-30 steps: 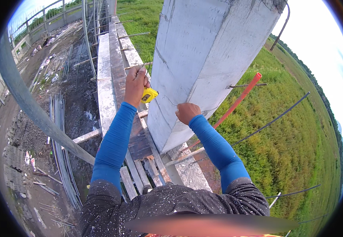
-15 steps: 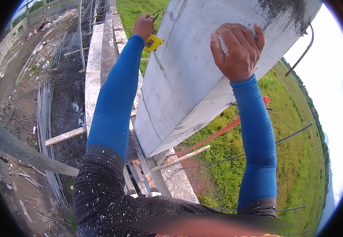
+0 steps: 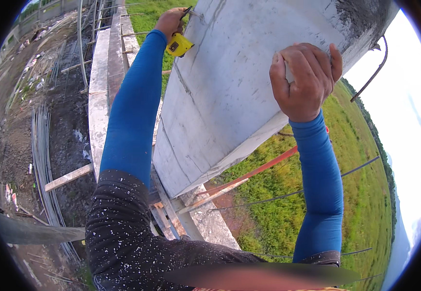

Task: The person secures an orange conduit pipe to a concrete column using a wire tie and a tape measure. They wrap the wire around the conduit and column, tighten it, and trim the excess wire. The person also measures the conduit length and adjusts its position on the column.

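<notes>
A grey-white concrete column point(image 3: 230, 92) rises in front of me, broad face toward me. At its upper left edge my left hand point(image 3: 169, 23) is closed on a yellow tape measure point(image 3: 179, 45), whose case sticks out below the fingers. A thin dark piece point(image 3: 187, 12), too small to name, juts from the fingertips toward the column. My right hand point(image 3: 305, 80) is over the column's right side, its back toward me. Its fingers are bent, with thumb and little finger apart from the others; I see nothing in it. Whether the fingertips touch the concrete is hidden.
Below left, a long plank point(image 3: 99, 92) runs beside the column over muddy ground with a bundle of rods point(image 3: 43, 150). A grey pole point(image 3: 40, 229) crosses at lower left. Right of the column are a bent rebar point(image 3: 376, 77), an orange pipe point(image 3: 264, 167) and grass point(image 3: 361, 194).
My right hand has moved slightly right and down, with its fingers bending more. My left hand and the tape measure have shifted a little up and left in view. The view has shifted slightly.
</notes>
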{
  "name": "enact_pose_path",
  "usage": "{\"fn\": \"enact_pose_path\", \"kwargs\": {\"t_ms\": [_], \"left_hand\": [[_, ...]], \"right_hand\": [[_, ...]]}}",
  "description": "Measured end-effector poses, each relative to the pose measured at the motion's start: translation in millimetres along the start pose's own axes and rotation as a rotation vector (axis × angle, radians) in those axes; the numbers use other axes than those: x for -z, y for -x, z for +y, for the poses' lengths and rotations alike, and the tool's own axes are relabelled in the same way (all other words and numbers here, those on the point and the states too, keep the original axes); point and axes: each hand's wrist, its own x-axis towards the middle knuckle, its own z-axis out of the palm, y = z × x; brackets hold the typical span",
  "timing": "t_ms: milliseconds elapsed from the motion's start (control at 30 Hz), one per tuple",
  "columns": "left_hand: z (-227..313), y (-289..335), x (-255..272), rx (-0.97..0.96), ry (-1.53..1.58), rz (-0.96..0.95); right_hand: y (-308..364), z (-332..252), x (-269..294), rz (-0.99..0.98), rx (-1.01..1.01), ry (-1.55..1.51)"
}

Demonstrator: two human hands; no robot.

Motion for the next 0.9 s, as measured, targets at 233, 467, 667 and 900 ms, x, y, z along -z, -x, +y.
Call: {"fn": "enact_pose_path", "kwargs": {"t_ms": [233, 467, 667, 900], "left_hand": [[10, 16, 7, -0.005, 0.116, -0.01], [-8, 7, 9, -0.089, -0.036, 0.174], [-8, 12, 2, -0.094, -0.22, 0.24], [23, 144, -39, -0.213, -0.177, 0.137]], "right_hand": [[-1, 0, 0, 0.012, 0.003, -0.018], [1, 1, -2, 0.02, -0.01, -0.031], [-1, 0, 7, -0.011, -0.073, -0.024], [-6, -2, 7, 0.001, -0.055, 0.019]]}}
